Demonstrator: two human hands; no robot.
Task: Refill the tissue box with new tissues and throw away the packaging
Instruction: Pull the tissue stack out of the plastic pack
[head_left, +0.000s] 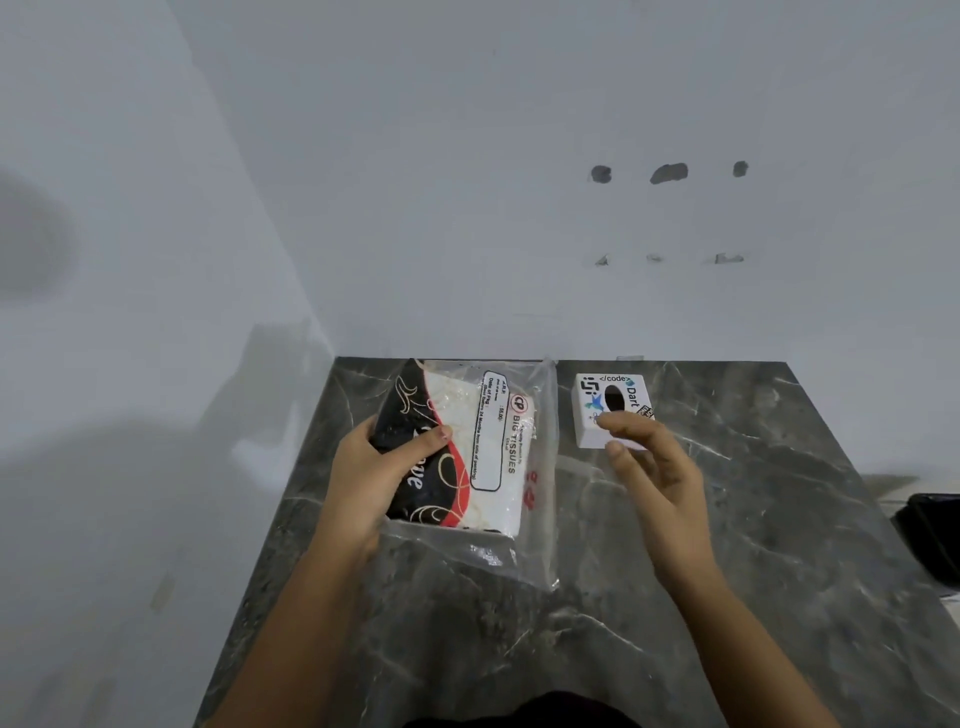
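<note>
Two hands work over the dark grey marbled stone tabletop (727, 545). On the left, the left hand (374, 483) grips the clear plastic pack of white tissues with a black, red and cream printed wrap (467, 447): its thumb lies across the black printed face and its fingers (358, 431) curl under the pack's left edge, clenched on it. The pack lies lengthwise away from the person, its far end near the wall, with a loose transparent flap trailing past the near end and along the side away from those fingers. It looks light and soft, likely to give under a squeeze, and the film looks slick, so a hold across the padded body seems safer than a pinch on the loose flap; the flap may be the place to tear or pull it open.

Just right of the pack, apart from it, sits the small white cube tissue box with a dark oval slot and coloured stickers on top (613, 410). The right hand (660, 478) hovers at its near edge, fingers (623, 431) loosely spread and grasping nothing; whether a fingertip touches the box cannot be told. The box looks stiff but light, liable to slide if pushed, so steadying it by its side walls would suit.
</note>
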